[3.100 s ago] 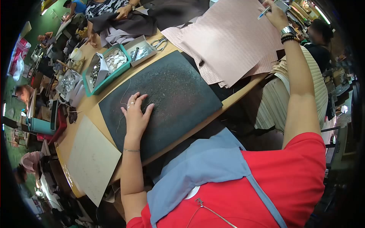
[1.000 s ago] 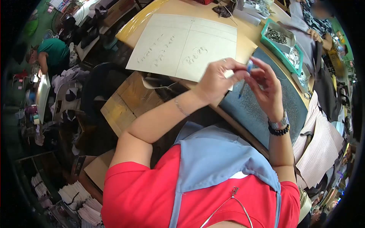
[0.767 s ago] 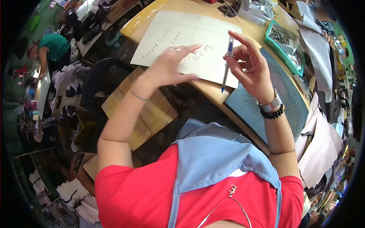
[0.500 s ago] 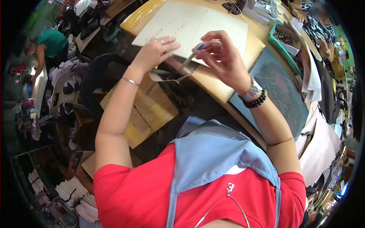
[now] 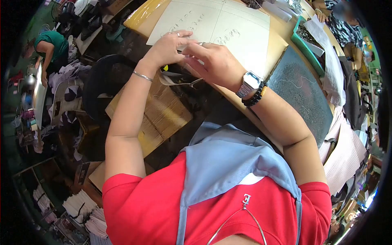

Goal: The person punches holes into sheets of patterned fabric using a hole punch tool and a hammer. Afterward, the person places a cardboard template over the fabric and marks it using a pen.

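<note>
My left hand (image 5: pixel 170 48) is at the lower left edge of a pale sheet (image 5: pixel 245 47) that bears handwriting. Its fingers stretch out toward my right hand (image 5: pixel 214 61). The fingers of my right hand curl inward and point down and left, close beside the left fingertips. Whatever those fingers hold is hidden behind them; no pen shows. Right of the sheet lies a dark board (image 5: pixel 302 98) with a loose thread on it. Beneath my hands, a strap-like strip (image 5: pixel 175 84) hangs at the table's edge.
A green tray (image 5: pixel 306 57) of small parts stands at the upper right, partly under white material. Pink textured sheets (image 5: pixel 347 155) lie at the right. A cardboard box (image 5: pixel 163 118) sits below the table edge. Across the table is a person in patterned clothing; another in green works far left.
My right hand has moved left, from holding a blue-and-clear pen over the sheet to beside my left hand. The pen has gone out of sight. White material now covers part of the tray.
</note>
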The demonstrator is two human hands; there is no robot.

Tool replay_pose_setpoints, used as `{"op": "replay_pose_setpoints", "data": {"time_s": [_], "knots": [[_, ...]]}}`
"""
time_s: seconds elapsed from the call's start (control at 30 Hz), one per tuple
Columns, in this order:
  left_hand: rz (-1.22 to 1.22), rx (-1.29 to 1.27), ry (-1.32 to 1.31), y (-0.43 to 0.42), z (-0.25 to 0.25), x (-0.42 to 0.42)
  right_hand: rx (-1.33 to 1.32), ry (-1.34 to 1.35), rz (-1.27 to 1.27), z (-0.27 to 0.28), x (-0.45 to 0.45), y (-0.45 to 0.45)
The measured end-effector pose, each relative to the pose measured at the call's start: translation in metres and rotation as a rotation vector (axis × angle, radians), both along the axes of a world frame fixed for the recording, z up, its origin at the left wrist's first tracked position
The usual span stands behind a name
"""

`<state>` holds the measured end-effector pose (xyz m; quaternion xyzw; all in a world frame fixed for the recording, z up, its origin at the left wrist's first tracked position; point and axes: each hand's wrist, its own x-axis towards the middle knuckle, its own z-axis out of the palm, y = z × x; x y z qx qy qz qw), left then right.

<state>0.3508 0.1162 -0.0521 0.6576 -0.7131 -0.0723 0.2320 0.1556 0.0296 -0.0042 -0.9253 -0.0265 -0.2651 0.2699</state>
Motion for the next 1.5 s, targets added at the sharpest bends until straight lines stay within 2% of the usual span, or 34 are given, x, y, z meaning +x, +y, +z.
{"op": "replay_pose_setpoints", "data": {"time_s": [0.1, 0.2, 0.3, 0.4, 0.5, 0.6, 0.73, 0.83, 0.97, 1.07, 1.13, 1.2, 1.27, 1.3, 1.33, 1.37, 1.4, 1.43, 1.47, 1.5], "knots": [[0.106, -0.036, 0.042, 0.000, -0.004, 0.014, 0.020, 0.107, -0.007, -0.010, 0.004, 0.001], [0.572, 0.049, -0.158, 0.015, 0.014, 0.014, -0.038, 0.242, -0.034, -0.023, 0.008, 0.004], [0.833, 0.104, -0.096, 0.036, 0.010, 0.023, -0.174, 0.342, -0.086, -0.033, 0.012, 0.010], [0.830, 0.101, 0.213, 0.048, -0.007, 0.033, -0.278, 0.329, -0.111, -0.049, 0.018, 0.012], [0.724, 0.120, 0.681, 0.052, -0.014, 0.032, -0.323, 0.352, -0.069, -0.050, 0.025, 0.014], [0.751, -0.019, 0.964, 0.053, -0.020, 0.032, -0.401, 0.483, -0.086, -0.045, 0.032, 0.016], [0.804, -0.119, 1.050, 0.046, -0.010, 0.040, -0.305, 0.359, -0.088, -0.017, 0.034, 0.015], [0.814, -0.181, 1.072, 0.046, -0.017, 0.065, -0.275, 0.481, -0.126, -0.020, 0.042, 0.021], [0.861, -0.266, 1.138, 0.046, -0.034, 0.113, -0.502, 0.502, -0.128, -0.055, 0.043, 0.030], [0.895, -0.294, 1.084, 0.051, -0.052, 0.161, -0.656, 0.675, 0.025, -0.029, 0.033, 0.034], [0.946, -0.305, 1.045, 0.053, -0.069, 0.197, -0.470, 0.602, 0.027, -0.025, 0.011, 0.029], [1.010, -0.297, 0.947, 0.049, -0.058, 0.186, -0.268, 0.490, -0.104, -0.004, -0.034, 0.016], [1.154, -0.262, 0.037, 0.039, -0.045, 0.178, -0.175, 0.282, -0.272, -0.005, -0.094, -0.012], [1.058, -0.370, 0.002, 0.027, -0.031, 0.158, -0.094, 0.173, -0.373, -0.009, -0.133, -0.031], [0.964, -0.477, -0.030, 0.017, -0.020, 0.134, -0.151, 0.153, -0.533, -0.005, -0.179, -0.047], [0.791, -0.499, 0.152, -0.003, -0.010, 0.109, -0.223, 0.230, -0.794, 0.006, -0.225, -0.053], [0.644, -0.477, 0.061, -0.024, -0.004, 0.078, -0.174, 0.169, -0.926, -0.009, -0.273, -0.076], [0.438, -0.498, 0.138, -0.044, -0.006, 0.036, -0.221, 0.231, -1.249, -0.009, -0.317, -0.076], [0.371, -0.389, 0.263, -0.064, 0.020, -0.043, -0.201, 0.280, -1.386, -0.018, -0.365, -0.084], [0.250, -0.283, 0.168, -0.082, 0.022, -0.090, -0.119, 0.259, -1.493, -0.023, -0.406, -0.080]]}}
